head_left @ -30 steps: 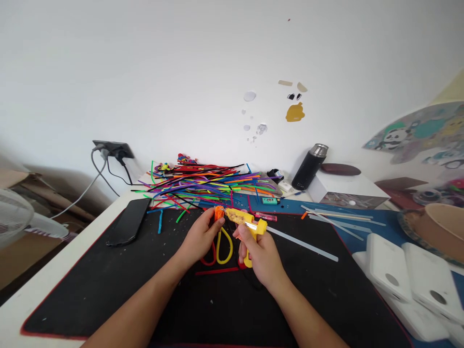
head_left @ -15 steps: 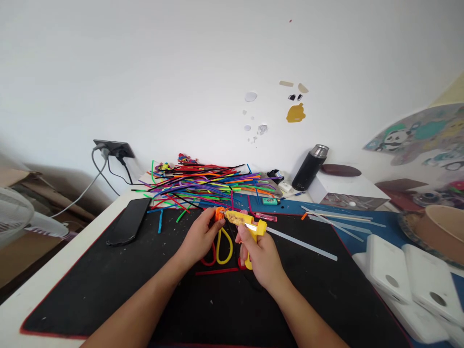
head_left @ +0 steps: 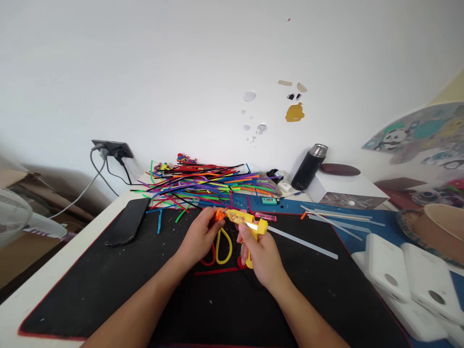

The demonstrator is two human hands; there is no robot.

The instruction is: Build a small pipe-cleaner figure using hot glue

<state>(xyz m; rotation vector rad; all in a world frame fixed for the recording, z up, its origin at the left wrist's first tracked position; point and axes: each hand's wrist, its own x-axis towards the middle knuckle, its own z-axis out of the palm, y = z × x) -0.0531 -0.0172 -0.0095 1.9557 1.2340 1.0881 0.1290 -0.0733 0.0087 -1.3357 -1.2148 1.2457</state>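
Observation:
My right hand [head_left: 261, 257] grips a yellow glue gun [head_left: 243, 219] by its handle, finger at the trigger, nozzle pointing left. A clear glue stick [head_left: 302, 242] sticks out of its back to the right. My left hand [head_left: 198, 238] pinches a small orange pipe-cleaner piece [head_left: 218, 214] right at the nozzle tip. Below it hang a yellow loop [head_left: 224, 246] and a red loop [head_left: 209, 260] of pipe cleaner, lying on the black mat [head_left: 108, 285]. A straight red pipe cleaner [head_left: 215, 272] lies on the mat between my wrists.
A heap of coloured pipe cleaners [head_left: 203, 186] lies at the back. A black phone [head_left: 127, 222] rests on the left, a black flask [head_left: 309, 166] and white box [head_left: 348, 188] on the right, white cases [head_left: 406, 280] and a brown bowl [head_left: 440, 227] far right. Cables hang from a wall socket [head_left: 110, 150].
Both hands and the glue gun hold almost the same place; the nozzle stays at the orange piece. Only the camera shifted slightly.

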